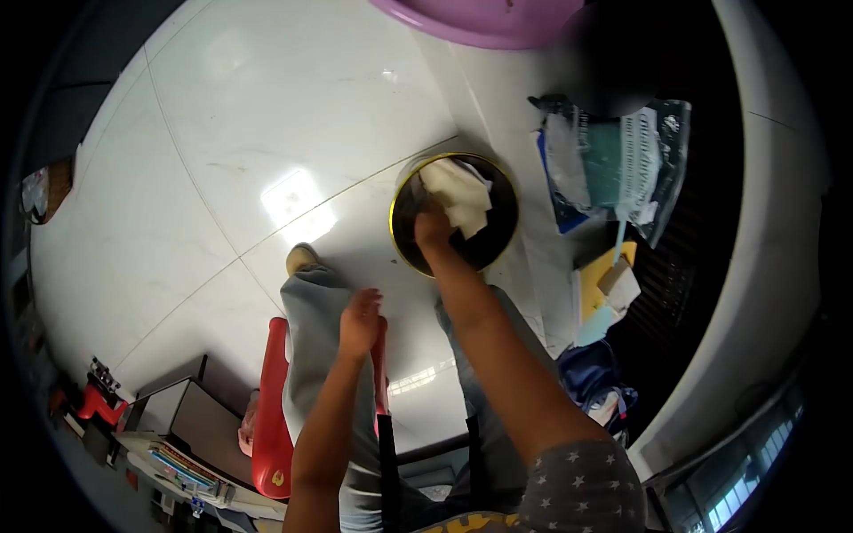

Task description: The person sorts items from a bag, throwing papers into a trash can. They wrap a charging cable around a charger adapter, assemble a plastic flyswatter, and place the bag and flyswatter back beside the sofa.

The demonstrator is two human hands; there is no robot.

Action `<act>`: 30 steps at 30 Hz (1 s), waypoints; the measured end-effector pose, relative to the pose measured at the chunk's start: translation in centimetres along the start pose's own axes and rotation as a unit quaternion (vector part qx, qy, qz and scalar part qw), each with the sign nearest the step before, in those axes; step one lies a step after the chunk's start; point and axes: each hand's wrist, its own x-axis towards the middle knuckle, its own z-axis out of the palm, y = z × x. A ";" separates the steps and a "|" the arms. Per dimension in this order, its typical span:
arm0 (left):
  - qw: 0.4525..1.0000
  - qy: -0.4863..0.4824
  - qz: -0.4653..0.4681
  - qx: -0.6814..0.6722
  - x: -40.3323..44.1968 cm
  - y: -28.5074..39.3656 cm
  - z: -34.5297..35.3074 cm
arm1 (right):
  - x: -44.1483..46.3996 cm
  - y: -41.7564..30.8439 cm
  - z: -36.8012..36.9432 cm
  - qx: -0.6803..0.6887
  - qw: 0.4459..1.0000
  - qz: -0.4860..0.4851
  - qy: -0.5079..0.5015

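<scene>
The pale, crumpled sheet [468, 200], its long axis unclear, lies inside the round bin [506, 211], right of and slightly beyond your right hand [432, 228], the nearer one, whose shadowed fingers may be gripping or free, I cannot tell, while your left hand [361, 322] hangs outside, left and nearer you, fingers loosely parted.

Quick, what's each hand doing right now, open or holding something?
Left hand: loosely open, nothing visible in it.
Right hand: at the mouth of the bin, blurred; grip can't be told.
</scene>
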 end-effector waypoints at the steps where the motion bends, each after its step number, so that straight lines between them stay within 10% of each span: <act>1: 1.000 -0.006 0.004 -0.002 -0.3 -0.6 1.1 | -0.5 -3.0 -4.8 -0.088 0.990 -0.028 -0.111; 3: 0.976 0.214 0.037 0.020 -1.5 -0.5 2.9 | -1.9 -4.8 -9.8 -0.178 0.960 -0.048 -0.212; 7: 0.942 0.207 0.246 0.099 -6.1 14.3 4.5 | -8.0 -4.4 -15.8 0.143 0.985 0.093 -0.038; 10: 0.900 0.023 0.413 0.139 -7.3 21.8 4.1 | -14.0 -5.4 -23.0 0.586 0.782 0.072 -0.199; 14: 0.879 -0.022 0.387 0.278 -6.4 21.2 3.1 | -17.7 -12.6 -37.2 0.711 0.566 0.354 -0.223; 16: 0.941 -0.042 0.074 0.327 -5.5 20.6 2.1 | -18.7 -13.4 -41.7 0.712 0.617 0.234 -0.238; 18: 0.910 -0.048 0.075 0.405 -5.0 17.7 0.4 | -19.2 -13.5 -43.9 0.701 0.657 0.117 -0.251; 21: 0.947 0.019 0.138 0.289 -4.6 16.7 -0.2 | -18.4 -12.2 -42.2 0.511 0.795 0.213 -0.247; 23: 0.946 0.021 0.149 0.288 -4.5 16.8 -0.2 | -18.0 -6.6 -34.8 0.416 0.898 0.123 -0.067; 27: 0.919 0.063 0.240 0.308 -1.7 13.9 1.6 | -16.9 3.2 -24.7 0.237 0.962 0.096 0.093; 30: 0.885 0.080 0.316 0.331 1.1 11.7 4.3 | -15.0 6.9 -20.6 0.235 0.933 0.269 -0.039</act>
